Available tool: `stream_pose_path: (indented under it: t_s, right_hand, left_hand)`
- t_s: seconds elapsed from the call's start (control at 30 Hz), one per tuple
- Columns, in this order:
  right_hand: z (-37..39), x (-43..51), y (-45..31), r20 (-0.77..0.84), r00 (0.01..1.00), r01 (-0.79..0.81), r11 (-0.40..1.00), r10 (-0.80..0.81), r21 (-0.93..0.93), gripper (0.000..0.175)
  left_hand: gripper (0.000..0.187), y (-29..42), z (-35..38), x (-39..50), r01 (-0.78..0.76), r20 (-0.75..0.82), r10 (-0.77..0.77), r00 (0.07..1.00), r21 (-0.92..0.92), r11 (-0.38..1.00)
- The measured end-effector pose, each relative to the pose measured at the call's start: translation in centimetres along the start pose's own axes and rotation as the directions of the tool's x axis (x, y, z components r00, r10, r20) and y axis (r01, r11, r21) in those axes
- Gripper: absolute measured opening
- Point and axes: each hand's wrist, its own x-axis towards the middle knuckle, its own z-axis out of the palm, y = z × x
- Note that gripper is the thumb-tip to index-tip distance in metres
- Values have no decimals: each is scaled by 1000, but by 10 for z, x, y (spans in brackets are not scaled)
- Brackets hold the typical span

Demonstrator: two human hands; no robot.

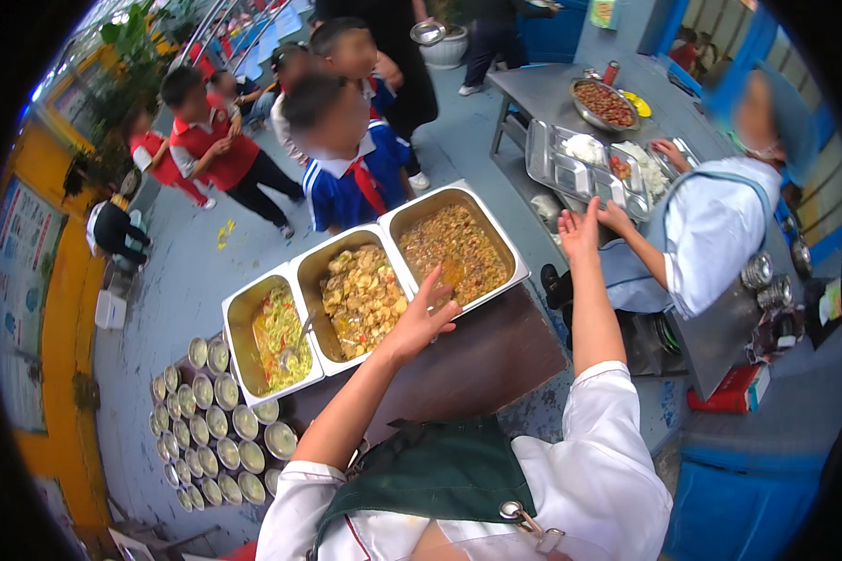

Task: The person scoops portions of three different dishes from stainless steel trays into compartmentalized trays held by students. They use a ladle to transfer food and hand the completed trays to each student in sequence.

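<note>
My left hand [421,319] is held over the front of the middle and right food pans, fingers spread and nothing in it. My right hand [581,228] reaches toward a steel compartment tray [568,175] that holds rice; its fingers are apart, and whether they touch the tray's edge cannot be told. A co-worker in a blue apron has a hand [614,217] beside mine at the tray. Three steel pans stand in a row: shredded vegetables with a ladle [291,357] at left, a chunky stew [363,298] in the middle, minced food [452,245] at right.
Many small metal bowls [228,421] stand in rows left of the pans. Children stand beyond the pans, one close behind them. A steel table [533,80] at the right bears a bowl of red-brown food [605,104]. The co-worker [723,203] is close at my right.
</note>
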Motion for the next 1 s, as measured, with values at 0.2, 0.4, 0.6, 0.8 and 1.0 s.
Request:
stream_pose_path:
  t_s: [0.2,0.4,0.6,0.8,1.0]
  right_hand:
    - [-10,-23,16,135,990,58,990,-41,-128,17]
    - [-1,-152,49,189,980,128,932,-67,-338,12]
    - [20,-279,93,311,941,0,917,136,-400,15]
    - [13,-277,121,647,577,515,393,499,-762,68]
    - [-10,-233,161,740,415,889,-62,529,-454,53]
  left_hand:
    - [64,-17,-9,1,67,-30,-68,997,-60,996]
    - [58,-25,-7,13,12,-11,-14,1000,-226,974]
    - [50,-20,-5,-7,-133,-158,33,987,-680,722]
    - [43,-33,-58,-95,-289,-570,-138,810,-593,752]
    - [41,-69,-115,-196,-465,-776,-111,621,-479,745]
